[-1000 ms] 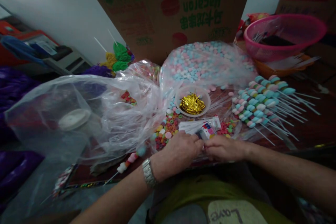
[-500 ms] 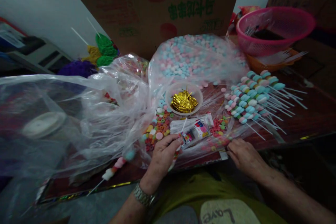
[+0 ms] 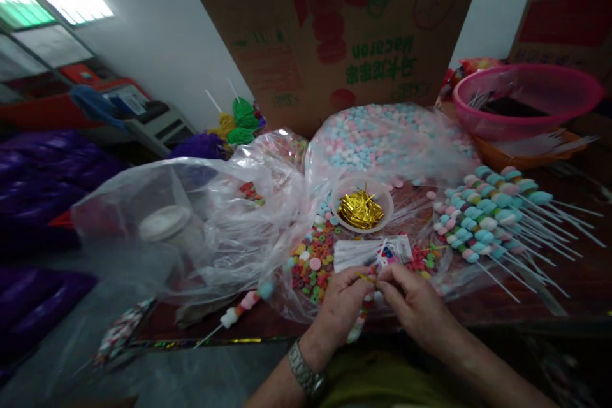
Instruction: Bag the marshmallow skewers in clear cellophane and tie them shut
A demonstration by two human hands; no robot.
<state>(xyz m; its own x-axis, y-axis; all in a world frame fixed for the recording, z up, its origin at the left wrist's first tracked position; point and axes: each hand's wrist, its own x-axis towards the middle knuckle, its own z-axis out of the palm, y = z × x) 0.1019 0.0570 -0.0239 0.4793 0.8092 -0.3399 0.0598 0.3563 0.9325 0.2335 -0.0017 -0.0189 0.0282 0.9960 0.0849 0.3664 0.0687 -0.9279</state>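
My left hand (image 3: 342, 303), wearing a metal watch, is closed around the top of a wrapped candy skewer (image 3: 358, 322) that hangs below the fingers. My right hand (image 3: 414, 296) meets it, thumb and fingers pinched at a thin gold twist tie (image 3: 366, 277) between the two hands. Just behind them a clear packet (image 3: 356, 254) lies beside a colourful printed wrapper (image 3: 388, 254). A round plastic bowl (image 3: 388, 207) of gold ties stands farther back. Loose ring candies (image 3: 313, 264) are spread to the left of the hands.
Finished marshmallow skewers (image 3: 485, 217) are piled at right, below a pink basket (image 3: 526, 127). A big bag of marshmallows (image 3: 382, 140) lies in front of a cardboard box (image 3: 306, 32). Clear plastic bags (image 3: 229, 229) cover the left; one skewer (image 3: 246, 301) rests near the front edge.
My right hand has moved left to meet my left hand, and a gold tie now shows between them. The camera view has shifted, with more of the room's left side in sight.
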